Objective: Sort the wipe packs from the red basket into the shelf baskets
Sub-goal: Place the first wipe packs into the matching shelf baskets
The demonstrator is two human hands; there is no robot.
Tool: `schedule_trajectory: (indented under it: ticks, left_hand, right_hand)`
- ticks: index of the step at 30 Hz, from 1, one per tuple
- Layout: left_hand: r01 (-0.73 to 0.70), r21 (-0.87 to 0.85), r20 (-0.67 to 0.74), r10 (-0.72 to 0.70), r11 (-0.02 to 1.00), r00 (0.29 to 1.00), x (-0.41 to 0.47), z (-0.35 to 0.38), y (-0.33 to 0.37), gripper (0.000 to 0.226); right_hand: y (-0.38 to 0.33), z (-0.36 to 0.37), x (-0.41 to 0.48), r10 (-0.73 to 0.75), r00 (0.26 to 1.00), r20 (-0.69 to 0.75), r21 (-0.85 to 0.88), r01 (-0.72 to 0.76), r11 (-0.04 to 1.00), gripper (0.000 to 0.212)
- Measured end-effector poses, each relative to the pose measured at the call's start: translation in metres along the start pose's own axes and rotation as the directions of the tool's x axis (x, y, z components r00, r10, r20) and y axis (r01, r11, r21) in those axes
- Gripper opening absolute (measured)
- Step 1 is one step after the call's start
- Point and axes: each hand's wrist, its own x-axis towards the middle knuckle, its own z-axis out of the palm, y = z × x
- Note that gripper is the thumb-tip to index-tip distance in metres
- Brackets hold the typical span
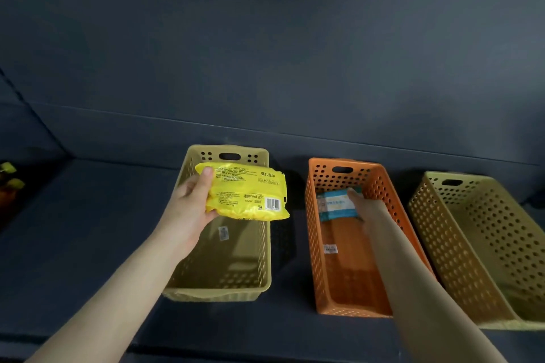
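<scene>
My left hand (191, 203) grips the yellow pack (250, 191) by one end above the beige basket (264, 259); it could slip out. My right hand (364, 208) touches the blue pack (333, 205); whether it grips, I cannot tell.

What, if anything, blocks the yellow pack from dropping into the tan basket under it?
Nothing visible. The left hand holds the yellow pack over the far end of the open tan basket; only a sticker lies on its floor.
</scene>
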Motion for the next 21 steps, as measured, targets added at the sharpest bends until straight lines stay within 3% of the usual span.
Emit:
schedule_trajectory:
  ticks: [3,5,7,9,11,13,17,19,21]
  left_hand:
    - [-0.015,0.024,0.013,0.015,1.000,1.000,-0.002,-0.001,0.002,0.034]
    - [-0.055,0.043,0.043,0.053,0.998,0.998,-0.005,-0.004,0.005,0.033]
    - [-0.115,0.073,0.096,0.108,0.991,0.989,-0.010,-0.008,0.011,0.035]
    - [-0.174,0.103,0.148,0.158,0.979,0.976,-0.013,-0.014,0.019,0.038]
    - [-0.233,0.148,0.206,0.201,0.961,0.958,-0.015,-0.022,0.027,0.034]
    - [-0.315,0.204,0.280,0.253,0.927,0.926,-0.015,-0.028,0.035,0.026]
    - [-0.507,0.363,0.500,0.296,0.781,0.814,-0.013,-0.050,0.052,0.020]
    - [-0.637,0.459,0.646,0.259,0.619,0.718,-0.006,-0.062,0.058,0.023]
    - [-0.803,0.486,0.771,0.264,0.346,0.580,0.007,-0.076,0.057,0.043]
  right_hand:
    - [-0.004,0.000,-0.009,-0.067,0.997,-0.030,-0.133,0.063,0.989,0.059]
    - [-0.008,0.004,-0.029,-0.220,0.974,-0.053,-0.267,0.199,0.943,0.050]
    - [-0.013,0.010,-0.054,-0.429,0.903,-0.025,-0.396,0.385,0.834,0.042]
    - [-0.022,0.022,-0.090,-0.472,0.873,0.125,-0.290,0.487,0.824,0.042]
    - [-0.032,0.035,-0.131,-0.263,0.866,0.425,-0.087,0.329,0.940,0.053]
    - [-0.040,0.049,-0.157,-0.128,0.786,0.605,-0.038,0.189,0.981,0.067]
    - [-0.050,0.078,-0.170,-0.059,0.785,0.617,0.135,-0.032,0.990,0.075]
    - [-0.047,0.092,-0.176,-0.053,0.786,0.616,0.161,-0.060,0.985,0.065]
    - [-0.039,0.107,-0.177,-0.121,0.783,0.610,0.250,-0.046,0.967,0.055]
